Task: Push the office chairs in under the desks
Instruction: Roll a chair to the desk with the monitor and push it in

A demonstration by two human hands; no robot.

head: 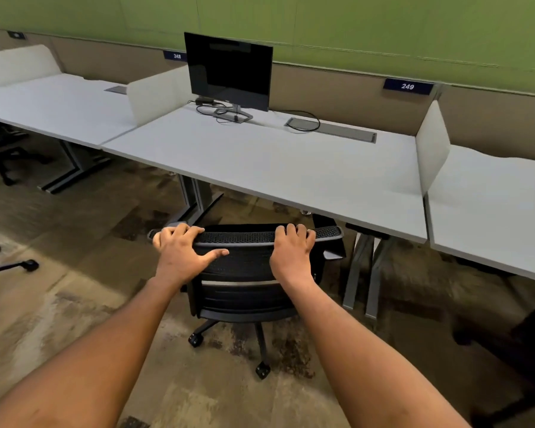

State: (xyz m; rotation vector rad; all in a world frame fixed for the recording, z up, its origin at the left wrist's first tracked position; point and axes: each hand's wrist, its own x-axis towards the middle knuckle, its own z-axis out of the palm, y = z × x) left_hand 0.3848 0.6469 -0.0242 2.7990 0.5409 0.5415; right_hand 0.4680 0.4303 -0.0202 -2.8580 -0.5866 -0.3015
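I have the black mesh-backed office chair on castors just in front of the pale grey worktop, with its top rail close to the worktop's near edge. My left hand and right hand each take a full grip on that rail. The fingers curl over its far side, and the left thumb lies across the mesh.

I judge the rail the right place to hold: it looks stiff, while the mesh below would give. The chair should roll lightly, though the castors may swivel on the carpet, so an even push from the 2 hands should keep it straight.

The seat is hidden behind the backrest, and I cannot tell whether the armrests clear the worktop's underside. Left of the worktop, a second chair base is cut off by the frame. Right of the worktop, a dark blurred shape is unreadable.
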